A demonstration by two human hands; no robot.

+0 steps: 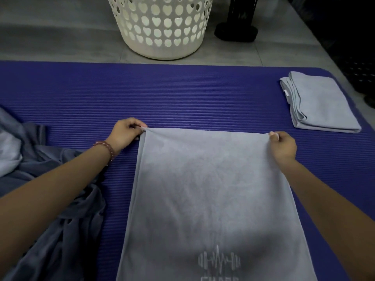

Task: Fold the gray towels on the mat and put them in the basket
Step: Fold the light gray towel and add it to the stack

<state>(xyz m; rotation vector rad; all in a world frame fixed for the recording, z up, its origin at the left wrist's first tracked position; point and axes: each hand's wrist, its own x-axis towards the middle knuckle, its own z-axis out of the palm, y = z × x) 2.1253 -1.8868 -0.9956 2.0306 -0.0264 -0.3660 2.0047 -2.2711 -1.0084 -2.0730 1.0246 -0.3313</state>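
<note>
mid-fold, basket (162, 27) unfilled as far as we see
we pinch towel (207, 189) corners, left hand (124, 131), right hand (283, 146); one folded towel (320, 104) waits.

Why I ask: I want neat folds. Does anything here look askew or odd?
The folded towel near the far right corner of the mat sits askew, its layer edges uneven. A crumpled dark cloth lies heaped at left.

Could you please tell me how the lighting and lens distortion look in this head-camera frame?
Head view: dim, even light; a soft shadow darkens the spread towel around its logo; the top right corner is nearly black; wide-angle stretch enlarges the forearms toward the lower corners.
</note>
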